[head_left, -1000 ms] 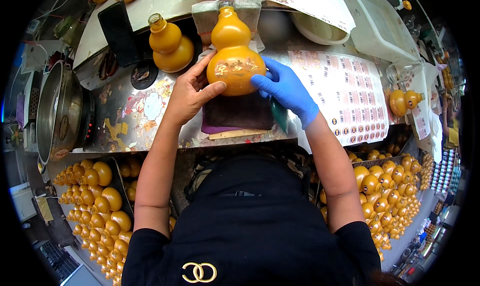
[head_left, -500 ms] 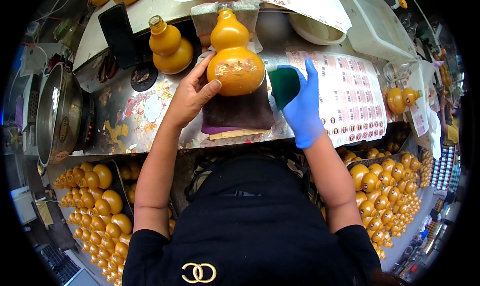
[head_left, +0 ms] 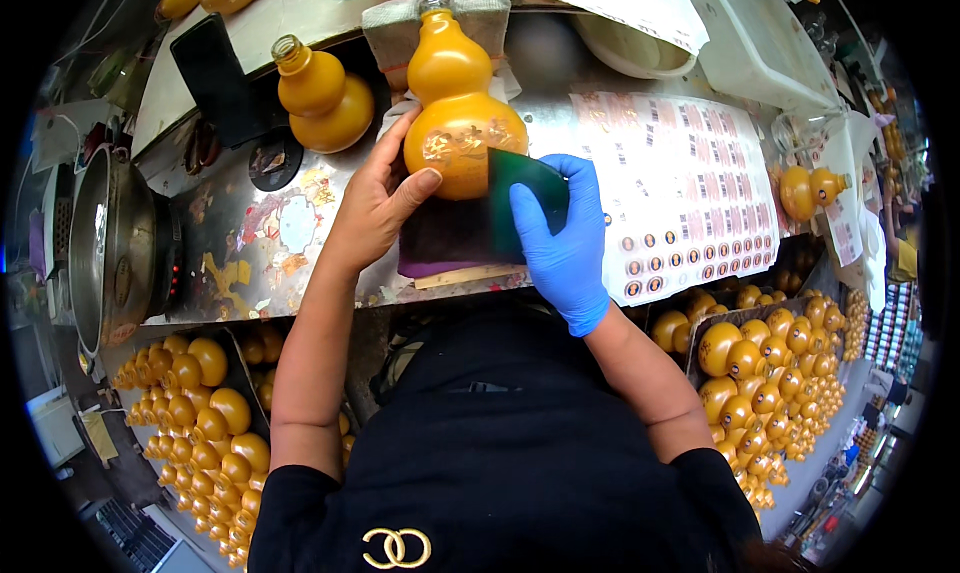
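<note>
A shiny metal worktop (head_left: 300, 223) runs across the upper half of the view, with a person in a black top leaning over it from below. On the right of it lies a large white sheet of small round stickers (head_left: 690, 193). Crates of many small yellow gourd-shaped bottles (head_left: 200, 423) sit below the worktop on the left, and more of them (head_left: 770, 373) on the right. A large metal pot (head_left: 105, 253) stands at the far left.

In the middle of the worktop a big yellow gourd-shaped bottle (head_left: 455, 113) lies on a dark purple cloth pad (head_left: 440, 248), its neck pointing away from the person. A second yellow gourd bottle (head_left: 320, 98) lies just to its left, apart from it.

The bare left hand (head_left: 375, 208) is curled against the big bottle's lower left side, thumb pressed on its belly. The right hand (head_left: 560, 238), in a blue glove, grips a flat dark green card (head_left: 520, 198) and holds its edge against the bottle's lower right side.
</note>
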`<action>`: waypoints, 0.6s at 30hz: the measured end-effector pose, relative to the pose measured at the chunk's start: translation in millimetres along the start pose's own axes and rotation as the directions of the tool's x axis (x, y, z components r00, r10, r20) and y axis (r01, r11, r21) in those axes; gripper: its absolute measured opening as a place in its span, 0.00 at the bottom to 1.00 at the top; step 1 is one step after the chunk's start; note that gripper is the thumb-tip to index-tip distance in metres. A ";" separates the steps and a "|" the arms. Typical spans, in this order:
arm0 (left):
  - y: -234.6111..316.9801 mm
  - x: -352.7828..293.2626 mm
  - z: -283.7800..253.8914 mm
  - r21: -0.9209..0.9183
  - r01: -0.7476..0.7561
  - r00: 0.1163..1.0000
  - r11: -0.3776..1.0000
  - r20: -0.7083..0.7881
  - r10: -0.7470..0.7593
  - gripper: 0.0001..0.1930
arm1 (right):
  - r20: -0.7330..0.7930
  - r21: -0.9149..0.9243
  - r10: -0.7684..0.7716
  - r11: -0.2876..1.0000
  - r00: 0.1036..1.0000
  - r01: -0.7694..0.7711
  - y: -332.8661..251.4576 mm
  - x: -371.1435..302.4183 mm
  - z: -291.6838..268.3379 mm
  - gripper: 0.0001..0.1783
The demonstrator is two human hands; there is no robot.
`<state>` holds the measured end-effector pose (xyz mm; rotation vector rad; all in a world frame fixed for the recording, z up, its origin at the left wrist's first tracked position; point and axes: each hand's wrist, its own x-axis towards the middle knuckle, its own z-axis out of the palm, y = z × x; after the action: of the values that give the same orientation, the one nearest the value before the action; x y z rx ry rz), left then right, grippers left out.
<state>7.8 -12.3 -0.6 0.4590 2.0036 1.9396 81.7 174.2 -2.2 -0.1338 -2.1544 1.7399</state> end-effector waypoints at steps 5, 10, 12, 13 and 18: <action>0.0 1.4 -0.5 0.002 -0.003 1.000 1.000 0.003 0.003 0.41 | 0.007 0.058 0.200 0.978 0.980 -0.200 10.6 3.3 -12.1 0.18; 1.0 2.3 -5.1 0.003 0.017 1.000 1.000 0.000 -0.017 0.37 | -0.019 0.217 0.358 0.913 0.934 -0.345 -1.2 7.7 -18.7 0.17; -2.4 6.4 -7.9 -0.055 0.020 1.000 0.998 0.010 -0.019 0.35 | -0.186 0.017 -0.001 1.000 0.983 0.004 11.3 3.9 -17.1 0.18; -7.1 7.0 -7.5 -0.102 0.024 1.000 0.995 0.014 -0.023 0.34 | -0.175 -0.110 -0.189 0.979 0.966 0.172 8.0 2.1 -14.1 0.18; -11.3 6.6 -6.6 -0.217 0.049 0.999 0.975 0.021 -0.045 0.34 | 0.142 -0.363 -0.622 0.691 0.770 0.625 -15.1 -3.7 12.1 0.19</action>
<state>-1.2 -15.7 -11.7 0.3673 1.7491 2.0878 83.4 158.4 9.4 0.4663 -2.1641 0.9089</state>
